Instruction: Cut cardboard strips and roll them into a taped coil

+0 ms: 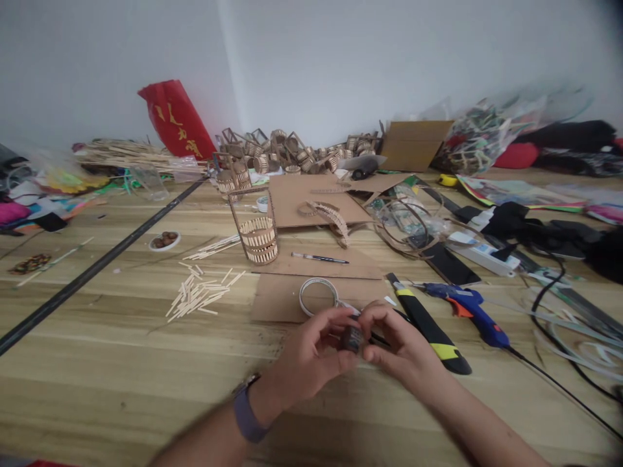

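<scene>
In front of the table's near edge my left hand (311, 357), with a watch band on its wrist, is closed round a small dark block (352, 338) bearing faint pale marks. Fingers of my right hand (402, 344) pinch at the block's right side. Just beyond the hands a roll of tape (302, 299) lies on a piece of cardboard (272, 298). A black-and-yellow utility knife (428, 327) rests to the right of my right hand. The block's lower part is hidden by the fingers.
A blue glue gun (479, 311) and its cord lie at right. Further off stand a small stick basket (257, 241) with a tall handle and a pen (318, 258). Loose sticks (199, 295) and a bowl of brown beads (164, 242) are left; more baskets (292, 152) pile up behind.
</scene>
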`<action>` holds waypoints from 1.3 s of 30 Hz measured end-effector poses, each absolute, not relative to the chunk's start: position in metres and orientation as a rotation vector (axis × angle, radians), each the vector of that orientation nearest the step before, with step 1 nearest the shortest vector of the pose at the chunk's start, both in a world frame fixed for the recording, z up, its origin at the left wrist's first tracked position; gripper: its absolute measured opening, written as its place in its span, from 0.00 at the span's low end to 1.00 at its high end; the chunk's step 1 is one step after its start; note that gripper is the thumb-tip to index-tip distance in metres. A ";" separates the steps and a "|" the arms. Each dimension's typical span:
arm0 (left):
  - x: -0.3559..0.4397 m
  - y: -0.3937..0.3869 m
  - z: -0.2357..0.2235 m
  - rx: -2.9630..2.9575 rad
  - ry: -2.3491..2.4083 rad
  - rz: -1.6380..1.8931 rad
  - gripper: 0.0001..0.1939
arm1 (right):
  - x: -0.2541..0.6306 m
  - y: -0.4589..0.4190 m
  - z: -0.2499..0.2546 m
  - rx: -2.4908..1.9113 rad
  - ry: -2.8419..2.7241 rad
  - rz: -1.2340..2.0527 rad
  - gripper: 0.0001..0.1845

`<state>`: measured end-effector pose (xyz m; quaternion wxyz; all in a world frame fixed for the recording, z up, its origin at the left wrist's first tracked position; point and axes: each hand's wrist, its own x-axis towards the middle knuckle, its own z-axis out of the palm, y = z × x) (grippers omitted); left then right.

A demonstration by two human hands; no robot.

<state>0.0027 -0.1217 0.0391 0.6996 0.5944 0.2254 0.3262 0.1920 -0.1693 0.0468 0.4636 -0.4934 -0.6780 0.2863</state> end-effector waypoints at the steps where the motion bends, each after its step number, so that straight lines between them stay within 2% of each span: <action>1: 0.003 -0.121 0.038 1.239 0.489 0.722 0.30 | 0.194 -0.168 0.049 -1.212 -1.721 0.665 0.18; 4: 0.004 -0.119 0.035 1.078 0.456 0.672 0.33 | 0.198 -0.167 0.054 -1.221 -1.872 0.566 0.12; 8: 0.005 -0.117 0.034 0.960 0.412 0.557 0.34 | 0.201 -0.168 0.057 -1.208 -1.933 0.616 0.06; 11: 0.006 -0.115 0.037 0.898 0.443 0.497 0.33 | 0.200 -0.169 0.060 -1.198 -1.940 0.621 0.07; 15: 0.005 -0.114 0.044 0.932 0.446 0.351 0.23 | 0.200 -0.171 0.060 -1.155 -1.924 0.543 0.08; 18: 0.004 -0.113 0.046 0.984 0.492 0.360 0.21 | 0.205 -0.168 0.057 -1.135 -1.904 0.551 0.12; 22: 0.001 -0.114 0.044 0.986 0.469 0.409 0.24 | 0.208 -0.152 0.051 -1.288 -1.935 0.438 0.13; 27: -0.002 -0.118 0.044 0.974 0.384 0.354 0.28 | 0.180 -0.127 0.039 -1.512 -2.328 0.111 0.13; 30: -0.003 -0.121 0.044 0.983 0.361 0.315 0.29 | 0.160 -0.115 0.036 -1.551 -2.381 0.011 0.07; 35: -0.004 -0.123 0.040 0.983 0.258 0.271 0.27 | 0.145 -0.107 0.058 -1.509 -2.339 0.051 0.02; 39: -0.004 -0.123 0.037 0.964 0.216 0.237 0.26 | 0.154 -0.104 0.080 -1.577 -2.246 -0.051 0.04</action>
